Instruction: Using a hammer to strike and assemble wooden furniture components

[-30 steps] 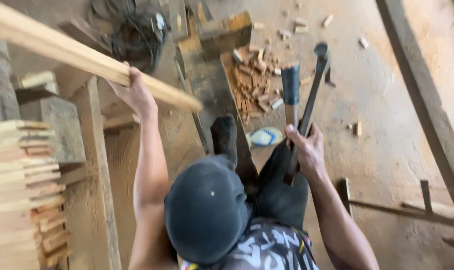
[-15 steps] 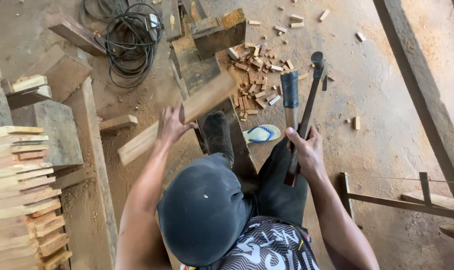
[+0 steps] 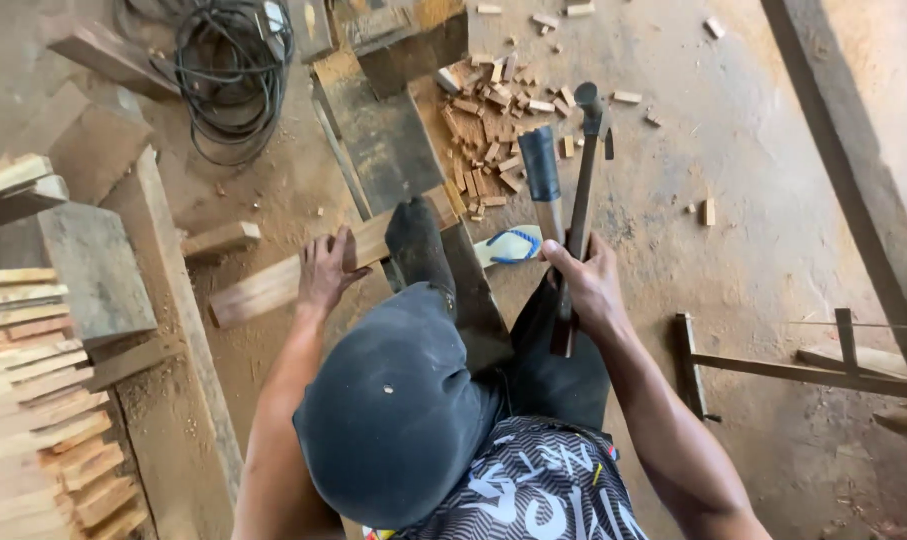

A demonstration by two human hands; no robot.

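My left hand (image 3: 323, 272) grips a long pale wooden plank (image 3: 263, 288) that lies slanted across a dark board (image 3: 378, 130) on the ground. My dark-shod foot (image 3: 418, 245) rests on the plank's right part. My right hand (image 3: 588, 285) is closed around two tools held upright together. One is a hammer (image 3: 583, 170) with a dark handle, the other a chisel (image 3: 541, 180) with a dark blue grip. My dark cap (image 3: 393, 410) fills the lower middle and hides my lap.
Several small wood offcuts (image 3: 493, 120) lie scattered beyond the board. A coil of black cable (image 3: 228, 70) lies at the far left. A stack of cut slats (image 3: 33, 400) stands at the left edge. A blue-strapped sandal (image 3: 513, 245) lies by my foot, and a wooden frame (image 3: 773, 360) at the right.
My left hand has brought the plank down from high at the left to the dark board, where it now lies under my foot. The right hand with its tools has stayed put.
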